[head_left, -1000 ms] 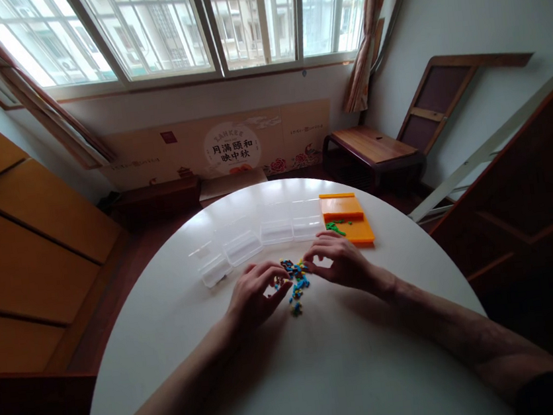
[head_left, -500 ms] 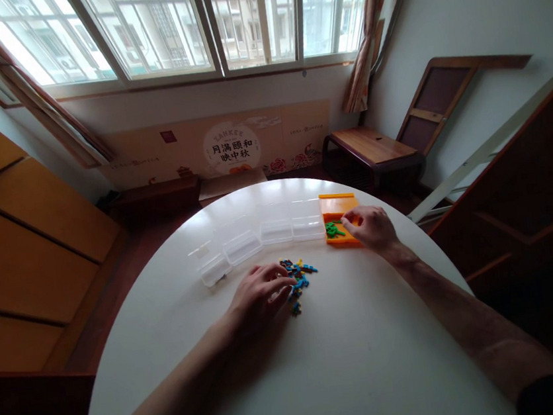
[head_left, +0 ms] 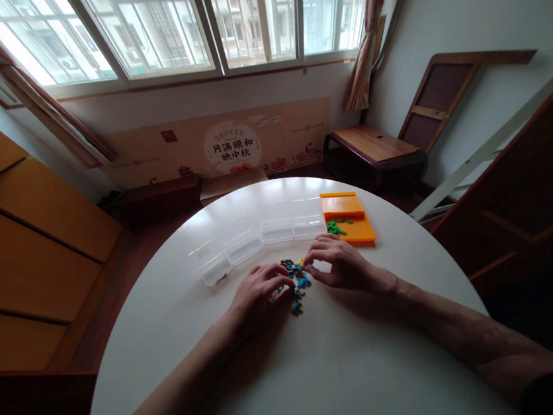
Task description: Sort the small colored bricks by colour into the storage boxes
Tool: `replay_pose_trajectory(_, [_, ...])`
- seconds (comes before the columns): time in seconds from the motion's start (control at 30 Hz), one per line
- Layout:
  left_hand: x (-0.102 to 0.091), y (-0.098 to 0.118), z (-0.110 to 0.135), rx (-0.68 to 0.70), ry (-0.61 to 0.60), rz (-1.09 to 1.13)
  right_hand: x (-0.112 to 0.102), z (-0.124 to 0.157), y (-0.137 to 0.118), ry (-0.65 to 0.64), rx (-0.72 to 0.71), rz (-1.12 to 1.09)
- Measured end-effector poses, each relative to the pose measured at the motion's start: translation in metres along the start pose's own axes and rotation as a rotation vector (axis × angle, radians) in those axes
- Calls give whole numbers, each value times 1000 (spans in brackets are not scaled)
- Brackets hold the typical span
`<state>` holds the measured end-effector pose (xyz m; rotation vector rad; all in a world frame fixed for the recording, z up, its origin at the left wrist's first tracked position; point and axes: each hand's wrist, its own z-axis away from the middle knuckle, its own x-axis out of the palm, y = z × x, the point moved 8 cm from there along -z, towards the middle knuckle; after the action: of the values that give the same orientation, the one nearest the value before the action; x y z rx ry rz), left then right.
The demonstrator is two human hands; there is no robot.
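Note:
A small heap of tiny building-block pieces (head_left: 302, 282), mostly blue with some yellow and brown ones, lies on the white round table (head_left: 296, 378). My left hand (head_left: 260, 290) rests at the heap's left side, fingers curved and apart, tips touching or close to the pieces. From the right, my right hand (head_left: 340, 263) reaches to the heap's upper edge, thumb and forefinger spread; nothing shows between them. Beyond it lies an orange plastic case (head_left: 359, 228), opened out, with several green pieces (head_left: 335, 227) in its left part.
Clear plastic boxes with raised lids stand in a curved row left of the orange case: a left box (head_left: 215, 269), a middle box (head_left: 243, 246) and a right pair (head_left: 277, 232). A wooden chair (head_left: 374, 143) stands past the table's far right edge.
My right hand has left the orange case and come back toward me and left to the heap, uncovering the case. More green bits show inside it. My left hand has hardly moved.

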<state>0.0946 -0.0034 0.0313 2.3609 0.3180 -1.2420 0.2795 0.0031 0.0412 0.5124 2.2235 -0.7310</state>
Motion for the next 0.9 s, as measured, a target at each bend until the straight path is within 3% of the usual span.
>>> replay_pose_trajectory(0.13, [0,0,-1,-9,0,21,11,1,-9,-82,-62,-46])
replay_pose_trajectory(0.53, [-16,-6,-4,-133,98,59,15,1,-15,-96,-126,-54])
replay_pose_trajectory(0.77, [-15,-15,-2,-207,150,291,15,1,-16,-76,-142,-60])
replay_pose_trajectory(0.9, [-16,-13,-7,-316,154,476,7,-3,-22,9,-136,-66])
